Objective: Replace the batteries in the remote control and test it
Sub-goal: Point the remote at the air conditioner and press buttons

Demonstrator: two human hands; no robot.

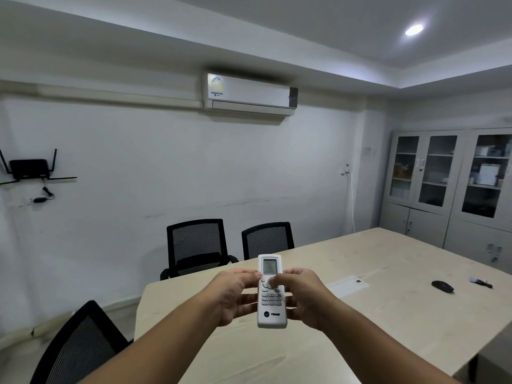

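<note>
White oblong plastic remote control (271, 292): held upright above pale wooden table (374, 314), aimed toward white wall-mounted air conditioner (250, 94). Clasped between left hand (235, 295) and right hand (303, 295), thumbs on buttons. Probably light, rigid, smooth; best gripped along lower sides. Black mesh chairs (198, 246) beyond.

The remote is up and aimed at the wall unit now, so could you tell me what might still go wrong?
1. The remote is held in the air over the table, pinched between the left hand and right hand; it could slip while a thumb presses.
2. The air conditioner has its flap shut, so a wrong button or poor aim may get no response.
</note>
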